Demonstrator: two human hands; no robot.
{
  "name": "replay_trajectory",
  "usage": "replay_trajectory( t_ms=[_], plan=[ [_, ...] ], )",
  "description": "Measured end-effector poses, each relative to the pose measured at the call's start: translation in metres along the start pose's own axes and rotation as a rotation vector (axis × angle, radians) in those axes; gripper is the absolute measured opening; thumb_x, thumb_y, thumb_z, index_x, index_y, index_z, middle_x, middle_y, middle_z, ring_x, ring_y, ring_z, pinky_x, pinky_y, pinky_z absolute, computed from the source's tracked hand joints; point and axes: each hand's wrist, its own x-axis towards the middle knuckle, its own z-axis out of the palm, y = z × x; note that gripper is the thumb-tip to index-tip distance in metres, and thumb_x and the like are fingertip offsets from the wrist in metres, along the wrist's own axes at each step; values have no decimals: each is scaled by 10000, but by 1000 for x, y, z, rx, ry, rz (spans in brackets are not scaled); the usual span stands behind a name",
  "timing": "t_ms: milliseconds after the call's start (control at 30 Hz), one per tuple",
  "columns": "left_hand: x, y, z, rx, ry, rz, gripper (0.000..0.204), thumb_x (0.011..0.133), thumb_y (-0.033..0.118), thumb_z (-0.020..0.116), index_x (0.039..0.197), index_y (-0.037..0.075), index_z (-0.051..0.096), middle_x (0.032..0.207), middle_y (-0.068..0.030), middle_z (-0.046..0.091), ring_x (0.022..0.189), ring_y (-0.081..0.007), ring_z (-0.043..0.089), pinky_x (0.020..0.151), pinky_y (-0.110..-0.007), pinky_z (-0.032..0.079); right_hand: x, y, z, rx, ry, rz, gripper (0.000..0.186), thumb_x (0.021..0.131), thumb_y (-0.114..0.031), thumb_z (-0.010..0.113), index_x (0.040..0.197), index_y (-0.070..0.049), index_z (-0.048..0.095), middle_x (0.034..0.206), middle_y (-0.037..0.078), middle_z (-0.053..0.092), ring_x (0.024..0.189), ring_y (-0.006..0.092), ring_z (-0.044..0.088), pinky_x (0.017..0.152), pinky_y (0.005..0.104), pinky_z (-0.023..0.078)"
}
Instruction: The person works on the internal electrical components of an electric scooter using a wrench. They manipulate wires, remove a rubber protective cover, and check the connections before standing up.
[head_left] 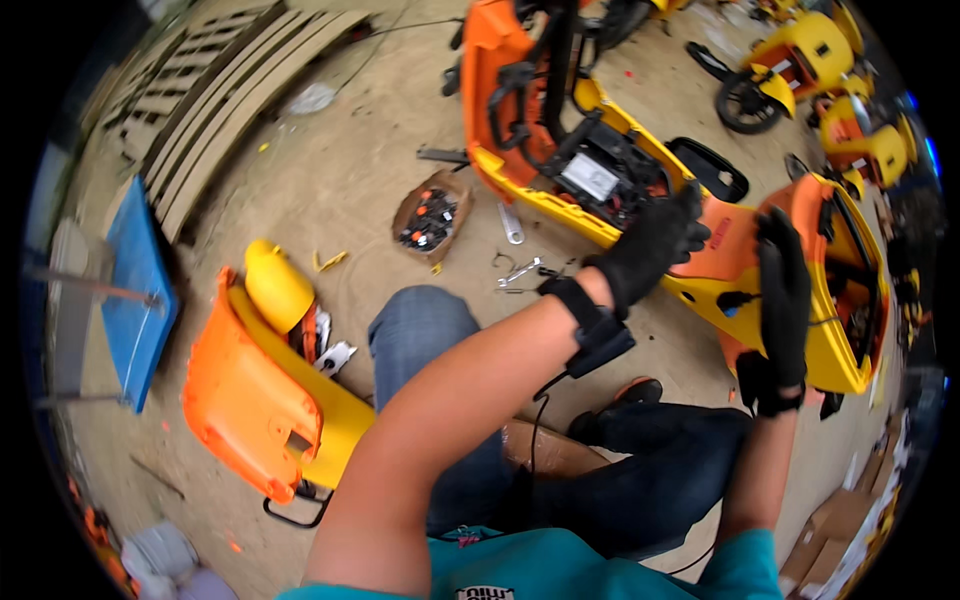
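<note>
A yellow and orange scooter body (740, 240) lies across the floor at the right, its middle open to dark parts and a white-labelled box (590, 177). My left hand (655, 245), in a black glove, is over the body's near edge by the orange panel, fingers stretched out and partly apart. Whether it touches the panel I cannot tell. Farther right, my right hand (783, 295), also black-gloved, lies flat along the body's rear part with its fingers extended. Neither hand shows anything held. A dark strap with a cable wraps my left wrist.
Wrenches (520, 272) lie beyond my knees, near a cardboard box (462, 213) of small parts. Loose orange and yellow panels (250, 385) rest at the left. Wooden pallets (235, 95) and a blue board (140, 300) stand farther left. More yellow scooters (810, 55) are at the far right.
</note>
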Motion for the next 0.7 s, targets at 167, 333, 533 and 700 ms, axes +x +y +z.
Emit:
replay_trajectory(
  t_ms=[167,333,533,700],
  plan=[
    [-1,14,0,-129,-165,54,868,945,670,324,1365,-88,374,1328,-231,513,1219,-287,539,1030,-380,444,27,41,19,139,-317,9,362,1015,-192,470,1298,30,498,1122,115,623,1038,179,594,931,305,459],
    [-6,12,2,-113,-119,82,871,942,673,322,1369,-85,377,1338,-240,505,1231,-307,528,1050,-403,430,17,47,31,381,-491,169,383,1046,-338,393,1122,2,553,865,52,609,723,90,602,662,227,511],
    [-3,-10,5,-148,-172,47,886,935,679,350,1395,-78,363,1325,-200,509,1220,-250,523,1053,-369,416,21,33,33,385,-431,239,335,1020,-251,486,1241,-9,553,933,0,616,779,57,550,684,209,465],
    [-4,-16,5,-141,-163,-6,921,909,714,373,1406,-61,365,1300,-173,526,1208,-233,531,1020,-348,429,14,30,30,289,-426,280,273,1005,-216,509,1151,2,586,920,7,624,797,53,536,692,212,451]
  ],
)
